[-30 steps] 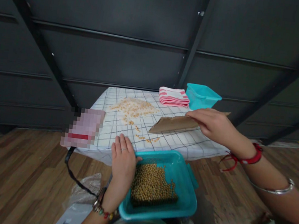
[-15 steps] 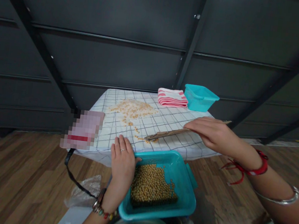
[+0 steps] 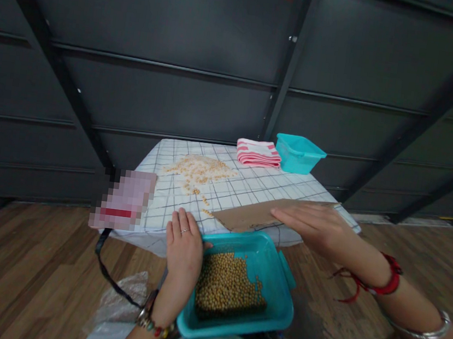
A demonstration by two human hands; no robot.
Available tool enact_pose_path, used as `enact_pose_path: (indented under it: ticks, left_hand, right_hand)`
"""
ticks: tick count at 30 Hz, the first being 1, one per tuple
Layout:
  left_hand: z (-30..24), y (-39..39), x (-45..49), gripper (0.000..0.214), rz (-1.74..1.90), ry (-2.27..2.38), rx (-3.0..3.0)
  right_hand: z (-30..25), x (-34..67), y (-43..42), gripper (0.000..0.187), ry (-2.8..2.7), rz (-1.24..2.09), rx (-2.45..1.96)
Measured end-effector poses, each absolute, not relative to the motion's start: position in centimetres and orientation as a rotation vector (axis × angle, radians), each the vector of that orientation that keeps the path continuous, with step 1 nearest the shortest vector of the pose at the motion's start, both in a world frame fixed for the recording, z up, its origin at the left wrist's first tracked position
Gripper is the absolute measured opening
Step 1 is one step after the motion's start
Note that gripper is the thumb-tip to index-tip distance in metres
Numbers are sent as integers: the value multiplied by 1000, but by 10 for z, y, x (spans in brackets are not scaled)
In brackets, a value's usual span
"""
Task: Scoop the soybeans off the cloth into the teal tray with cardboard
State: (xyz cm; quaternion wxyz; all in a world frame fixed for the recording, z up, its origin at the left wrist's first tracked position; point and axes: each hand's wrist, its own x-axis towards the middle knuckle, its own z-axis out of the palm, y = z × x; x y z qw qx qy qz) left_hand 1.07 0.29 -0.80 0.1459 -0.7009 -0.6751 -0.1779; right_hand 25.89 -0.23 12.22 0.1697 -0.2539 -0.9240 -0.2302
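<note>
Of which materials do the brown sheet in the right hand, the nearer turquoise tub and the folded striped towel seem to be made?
Brown sheet: probably cardboard, matte; plain brown, stiff-looking, with a ragged edge.
Nearer tub: likely moulded plastic, smooth and slightly glossy; even colour, rounded rim.
Striped towel: cloth, apparently matte; soft folded layers, fibre unclear.

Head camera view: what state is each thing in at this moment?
Near tub: uncovered, partly filled
Beans inside: gathered toward the left
Left hand: fingers outstretched, at the near tub's left rim
Right hand: holding the cardboard
Cardboard: slanted
Tablecloth: spread out
Loose heap: scattered on the tablecloth
Towel: folded
Far tub: upright, contents unseen
Pink item: pixelated, cannot tell
</note>
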Motion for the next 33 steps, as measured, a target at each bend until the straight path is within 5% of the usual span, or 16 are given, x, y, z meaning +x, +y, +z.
enact_pose_path:
  ticks: [18, 26, 33]
  left_hand:
    - [2, 1, 15, 59, -437, -2018, -2013]
    - [1, 2, 15, 59, -437, -2014, -2007]
    - [2, 1, 16, 61, -415, -2007, -1995]
  right_hand:
    - [114, 271, -18, 33, -2578, -575, -685]
    - [112, 281, -6, 40, -2482, -873, -786]
    - [101, 285, -14, 39, -2495, -661, -733]
